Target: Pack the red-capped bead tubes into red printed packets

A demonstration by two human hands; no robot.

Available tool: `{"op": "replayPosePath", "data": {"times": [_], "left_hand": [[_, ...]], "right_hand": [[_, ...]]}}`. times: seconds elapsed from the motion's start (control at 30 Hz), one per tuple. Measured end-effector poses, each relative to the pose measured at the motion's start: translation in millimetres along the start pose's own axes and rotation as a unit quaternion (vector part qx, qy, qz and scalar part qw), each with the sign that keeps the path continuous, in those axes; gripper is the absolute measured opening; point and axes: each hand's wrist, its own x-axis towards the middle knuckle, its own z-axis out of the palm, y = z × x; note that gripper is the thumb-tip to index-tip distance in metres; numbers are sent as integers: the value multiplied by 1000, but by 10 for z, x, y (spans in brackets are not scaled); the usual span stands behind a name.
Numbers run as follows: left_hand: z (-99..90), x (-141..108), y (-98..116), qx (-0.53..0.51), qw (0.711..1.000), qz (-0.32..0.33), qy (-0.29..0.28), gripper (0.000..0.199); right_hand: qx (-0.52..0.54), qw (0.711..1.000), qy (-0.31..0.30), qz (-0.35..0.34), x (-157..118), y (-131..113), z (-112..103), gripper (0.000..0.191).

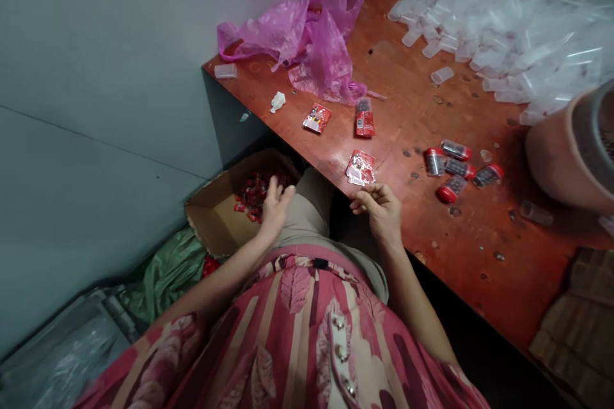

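Observation:
My left hand (pixel 277 208) is over the edge of an open cardboard box (pixel 204 214), its fingers apart and nothing visible in them. Many small red packets (pixel 256 192) lie inside that box. At the table's front edge, my right hand (pixel 384 208) is closed in a pinch; whatever is between the fingertips is too small to make out. Just beyond those fingertips a red and white packet (pixel 361 168) lies flat on the table. Farther back are another flat red packet (pixel 317 118) and a red packet with a dark-filled tube (pixel 364 118).
On the reddish table (pixel 460 262) lie several red-capped tubes (pixel 458 169), a heap of clear plastic tubes (pixel 518 38), a pink plastic bag (pixel 326 45) and a white scrap (pixel 277 101). A large tub (pixel 556 153) stands at right. A grey wall (pixel 105 64) rises at left.

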Motion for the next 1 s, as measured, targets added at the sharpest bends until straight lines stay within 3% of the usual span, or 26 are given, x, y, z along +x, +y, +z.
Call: {"op": "replayPosePath", "data": {"times": [0.07, 0.17, 0.27, 0.4, 0.5, 0.63, 0.77, 0.9, 1.0], "left_hand": [[242, 24, 92, 135, 972, 164, -95, 46], [712, 122, 238, 273, 883, 324, -203, 41], [1061, 266, 264, 346, 841, 359, -209, 35], [1205, 378, 174, 364, 833, 371, -189, 24], [1205, 376, 149, 346, 845, 364, -181, 21], [1207, 283, 215, 286, 876, 344, -177, 20], [1181, 109, 344, 191, 905, 311, -220, 21], [1097, 10, 471, 87, 953, 181, -226, 32], [1042, 30, 509, 48, 961, 39, -271, 31]], "right_hand": [[-18, 1000, 16, -8, 1, -6, -117, 22], [-35, 999, 22, -13, -28, -32, -191, 21], [-37, 999, 29, -7, -72, -54, -218, 21], [-36, 999, 35, 1, -81, -54, -282, 20], [-45, 998, 48, -7, -1, -51, -313, 21], [-25, 992, 99, -67, 219, -71, -272, 25], [33, 994, 72, -82, 418, -137, -218, 37], [37, 996, 45, -63, 465, -220, -209, 37], [20, 999, -17, -35, 448, -260, -211, 39]]}}
